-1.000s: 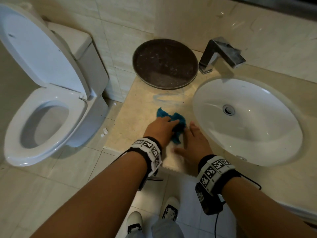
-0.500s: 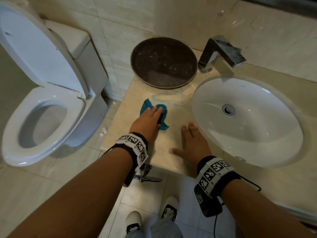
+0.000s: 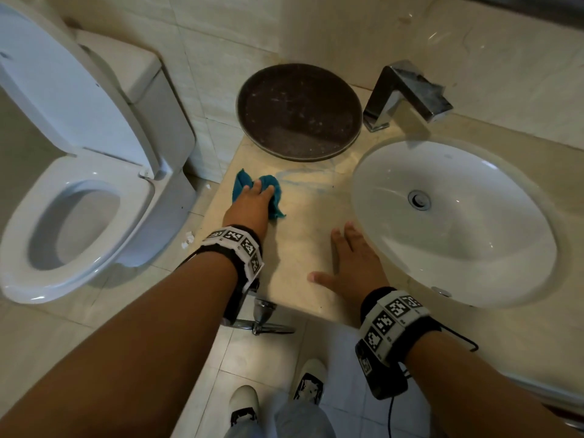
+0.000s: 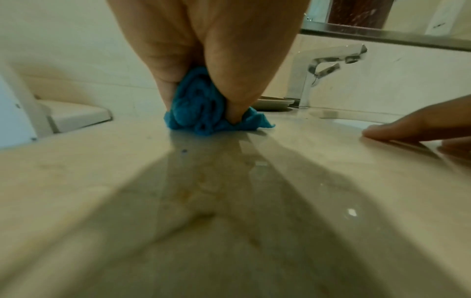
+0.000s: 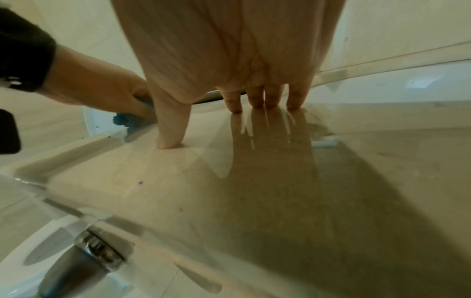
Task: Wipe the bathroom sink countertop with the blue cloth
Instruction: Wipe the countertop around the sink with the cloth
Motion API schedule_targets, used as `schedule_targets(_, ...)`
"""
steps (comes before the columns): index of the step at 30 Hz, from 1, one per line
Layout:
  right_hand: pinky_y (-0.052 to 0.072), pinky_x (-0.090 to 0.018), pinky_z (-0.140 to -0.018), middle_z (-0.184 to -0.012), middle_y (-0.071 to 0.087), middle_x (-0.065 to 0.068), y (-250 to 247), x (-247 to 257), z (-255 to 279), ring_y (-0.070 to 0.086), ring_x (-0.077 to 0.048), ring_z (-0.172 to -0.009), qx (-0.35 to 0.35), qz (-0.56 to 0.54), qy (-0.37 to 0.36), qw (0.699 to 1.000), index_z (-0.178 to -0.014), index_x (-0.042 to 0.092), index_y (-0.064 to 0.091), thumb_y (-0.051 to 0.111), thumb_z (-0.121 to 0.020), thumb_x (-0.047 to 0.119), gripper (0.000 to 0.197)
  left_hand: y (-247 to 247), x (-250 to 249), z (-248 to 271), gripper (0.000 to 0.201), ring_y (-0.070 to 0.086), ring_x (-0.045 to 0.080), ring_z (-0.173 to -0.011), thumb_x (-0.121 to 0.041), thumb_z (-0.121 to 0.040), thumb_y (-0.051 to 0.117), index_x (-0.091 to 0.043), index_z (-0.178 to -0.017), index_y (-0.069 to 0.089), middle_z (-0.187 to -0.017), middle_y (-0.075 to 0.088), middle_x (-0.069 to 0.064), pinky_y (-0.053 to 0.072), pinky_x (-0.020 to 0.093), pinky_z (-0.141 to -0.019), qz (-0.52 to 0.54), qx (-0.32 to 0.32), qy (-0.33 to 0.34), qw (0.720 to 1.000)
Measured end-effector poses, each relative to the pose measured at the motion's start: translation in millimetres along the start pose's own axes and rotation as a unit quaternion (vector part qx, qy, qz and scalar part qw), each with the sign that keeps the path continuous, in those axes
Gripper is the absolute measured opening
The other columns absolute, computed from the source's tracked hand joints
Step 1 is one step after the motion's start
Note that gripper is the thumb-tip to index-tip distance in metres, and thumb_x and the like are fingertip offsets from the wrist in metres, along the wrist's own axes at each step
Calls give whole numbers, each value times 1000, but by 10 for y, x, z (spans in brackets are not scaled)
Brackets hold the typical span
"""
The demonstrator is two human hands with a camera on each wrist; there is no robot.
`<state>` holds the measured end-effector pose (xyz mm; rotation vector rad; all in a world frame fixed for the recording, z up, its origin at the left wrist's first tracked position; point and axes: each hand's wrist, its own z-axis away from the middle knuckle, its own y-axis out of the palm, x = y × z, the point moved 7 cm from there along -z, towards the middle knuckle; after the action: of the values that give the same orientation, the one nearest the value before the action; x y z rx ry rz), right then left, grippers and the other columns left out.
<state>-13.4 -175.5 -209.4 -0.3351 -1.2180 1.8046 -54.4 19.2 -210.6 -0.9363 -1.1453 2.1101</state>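
The blue cloth (image 3: 241,184) lies bunched on the beige countertop (image 3: 303,226) near its left edge, in front of the round tray. My left hand (image 3: 254,202) lies over it and grips it against the surface. In the left wrist view the cloth (image 4: 196,108) is squeezed between thumb and fingers. My right hand (image 3: 354,263) rests flat on the countertop beside the sink rim, fingers spread, holding nothing; the right wrist view shows its fingertips (image 5: 254,100) on the glossy top. A faint blue smear (image 3: 303,181) marks the surface right of the cloth.
A dark round tray (image 3: 297,112) sits at the back by the wall. The white basin (image 3: 458,222) fills the right side, with a chrome faucet (image 3: 401,96) behind it. A toilet (image 3: 72,216) with raised lid stands left of the counter edge.
My left hand has slid the cloth left and away from me, from beside the right hand toward the counter's left edge. The right hand has stayed in place.
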Motion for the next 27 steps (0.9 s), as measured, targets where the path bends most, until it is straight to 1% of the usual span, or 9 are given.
schedule_targets(2, 6, -35, -120, -157, -9, -7, -40, 19, -10, -4, -21, -146, -2, 13, -2, 1000, -149, 19, 1, 58, -74, 65, 104, 28, -42, 64, 65, 7, 29, -145, -1, -94, 42, -21, -150, 15, -159, 2, 7, 23, 43, -113, -16, 9, 7, 1000)
schedule_targets(6, 7, -34, -118, -157, -3, -8, -110, 70, -107, 0, -21, -146, 0, 11, -5, 1000, -148, 17, 0, 68, -67, 62, 115, 322, -592, 308, 57, 5, 25, -146, -8, -98, 38, -26, -149, 19, -159, 3, 4, 16, 37, -116, -16, 49, 141, 989)
schedule_targets(8, 6, -33, -118, -157, -6, -9, -128, 78, -158, -2, -21, -146, 12, 19, -8, 1000, -148, 15, -1, 69, -64, 64, 120, 382, -675, 296, 54, 5, 22, -146, -9, -98, 37, -26, -148, 22, -159, 5, 2, 12, 33, -117, -9, 58, 171, 983)
schedule_targets(10, 4, -33, -118, -157, -10, -9, -152, 69, -186, -5, -21, -146, 27, 40, -12, 999, -148, 13, -4, 68, -61, 68, 125, 258, -486, 163, 52, 9, 24, -146, -11, -98, 38, -25, -147, 26, -159, 9, 4, 11, 33, -116, 11, 33, 135, 990)
schedule_targets(14, -2, -33, -118, -156, -18, -8, -166, 52, -215, -13, -20, -145, 54, 42, -22, 997, -147, 12, -10, 69, -58, 70, 132, -45, 68, -67, 56, 10, 29, -145, -4, -98, 35, -21, -149, 20, -159, 5, 8, 17, 40, -115, 3, 4, -3, 1000)
schedule_targets(16, -3, -34, -119, -155, -20, -8, -164, 45, -246, -15, -21, -144, 57, 41, -25, 997, -147, 12, -12, 69, -56, 70, 135, -62, 52, -82, 60, 8, 31, -145, -3, -96, 38, -20, -150, 16, -158, 4, 8, 22, 43, -113, -30, 11, -15, 999)
schedule_targets(21, -3, -35, -119, -154, -21, -10, -145, 35, -331, -16, -23, -144, 53, 45, -28, 997, -146, 9, -15, 70, -53, 72, 141, 188, -615, -151, 59, 8, 29, -145, -16, -96, 45, -25, -149, 20, -159, 5, 5, 20, 40, -114, -51, 51, 115, 991)
schedule_targets(23, 0, -37, -120, -155, -18, -10, -140, 40, -335, -14, -23, -144, 36, 34, -36, 998, -146, 8, -14, 72, -50, 71, 143, 270, -916, -188, 58, 5, 28, -146, -12, -97, 41, -25, -149, 19, -159, 3, 4, 18, 41, -115, -78, 89, 165, 979)
schedule_targets(27, 1, -38, -120, -155, -18, -9, -146, 25, -339, -15, -23, -144, 30, 25, -34, 999, -146, 8, -13, 72, -50, 70, 143, 273, -994, -272, 59, 4, 25, -146, -7, -97, 41, -24, -149, 19, -159, 3, 3, 16, 40, -117, -66, 100, 174, 977)
